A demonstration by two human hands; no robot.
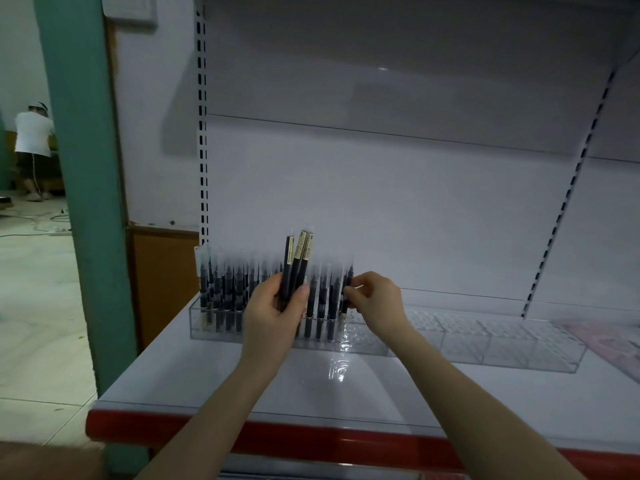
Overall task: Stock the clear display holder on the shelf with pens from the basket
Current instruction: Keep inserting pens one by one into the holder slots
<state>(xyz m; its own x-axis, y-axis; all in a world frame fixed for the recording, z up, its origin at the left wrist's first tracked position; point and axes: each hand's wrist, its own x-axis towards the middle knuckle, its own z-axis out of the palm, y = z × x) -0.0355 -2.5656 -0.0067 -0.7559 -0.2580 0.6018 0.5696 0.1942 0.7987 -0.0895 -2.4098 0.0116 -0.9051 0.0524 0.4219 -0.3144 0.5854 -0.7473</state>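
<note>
Left hand grips spare pens upright over the holder as ready stock, while right hand pinches one pen, likely seating it in the holder's next slot.

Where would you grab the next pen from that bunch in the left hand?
By its upper barrel, coming from above right. The bunch of pens stands nearly upright in the left hand, which wraps the lower halves, so only the tops stick out free. A thumb-and-finger pinch there would likely slide one straight up. The right hand pinches a pen in the holder.
</note>
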